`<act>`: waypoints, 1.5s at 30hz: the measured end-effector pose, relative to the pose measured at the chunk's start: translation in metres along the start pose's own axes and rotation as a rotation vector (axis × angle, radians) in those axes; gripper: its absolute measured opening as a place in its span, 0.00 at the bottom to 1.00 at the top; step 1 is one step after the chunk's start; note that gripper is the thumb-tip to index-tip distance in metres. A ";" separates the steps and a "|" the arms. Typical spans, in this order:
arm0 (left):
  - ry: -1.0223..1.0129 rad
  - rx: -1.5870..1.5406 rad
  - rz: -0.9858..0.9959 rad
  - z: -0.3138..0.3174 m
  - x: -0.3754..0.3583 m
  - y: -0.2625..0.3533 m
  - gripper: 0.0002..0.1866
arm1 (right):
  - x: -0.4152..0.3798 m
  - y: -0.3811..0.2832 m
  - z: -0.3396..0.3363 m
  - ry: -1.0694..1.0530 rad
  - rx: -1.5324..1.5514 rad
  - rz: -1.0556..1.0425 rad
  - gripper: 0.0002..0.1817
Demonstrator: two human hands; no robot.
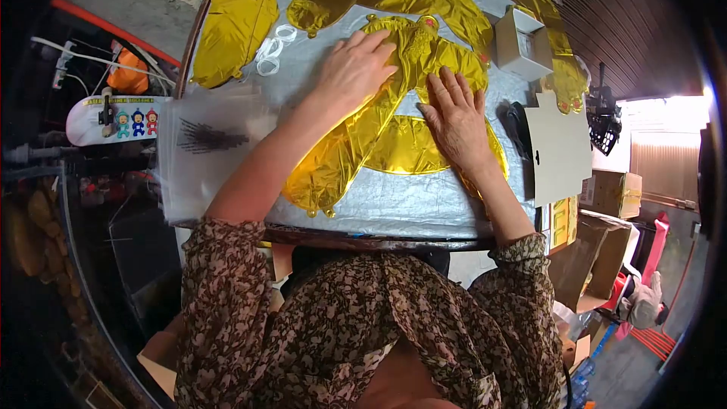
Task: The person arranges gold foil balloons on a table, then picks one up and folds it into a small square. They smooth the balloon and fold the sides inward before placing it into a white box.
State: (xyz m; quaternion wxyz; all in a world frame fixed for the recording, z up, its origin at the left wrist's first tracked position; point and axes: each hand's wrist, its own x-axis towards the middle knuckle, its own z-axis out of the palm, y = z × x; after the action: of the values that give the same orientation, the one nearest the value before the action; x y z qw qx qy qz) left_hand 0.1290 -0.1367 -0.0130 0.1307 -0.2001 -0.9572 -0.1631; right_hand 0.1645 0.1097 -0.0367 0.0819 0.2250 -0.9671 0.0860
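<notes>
Rested left hand and right hand outspread, gripping nothing, on gold foil slanting lengthwise from near-left to far-right.

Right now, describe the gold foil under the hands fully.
The gold foil is shiny, creased and limp, spread on silvery table covering. A strip with rounded tabs slants toward the near left; a curved band lies right of it. The left hand and right hand rest on top. Whether it's one piece is unclear.
</notes>
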 end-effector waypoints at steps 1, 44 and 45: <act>0.001 0.000 0.002 0.003 0.006 -0.001 0.23 | 0.000 0.000 -0.001 0.001 0.000 -0.001 0.33; -0.179 -0.169 0.549 0.122 0.203 0.277 0.11 | -0.050 0.349 -0.083 0.371 0.509 0.595 0.14; -0.156 -0.104 0.611 0.126 0.205 0.275 0.10 | -0.050 0.348 -0.083 0.376 0.509 0.599 0.14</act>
State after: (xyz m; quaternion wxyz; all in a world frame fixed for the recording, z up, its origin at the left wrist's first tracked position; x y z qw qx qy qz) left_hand 0.0407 0.2179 0.0080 0.0894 -0.4966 -0.8504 -0.1489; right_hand 0.0627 0.4558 -0.0108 0.1699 -0.0720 -0.9060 0.3810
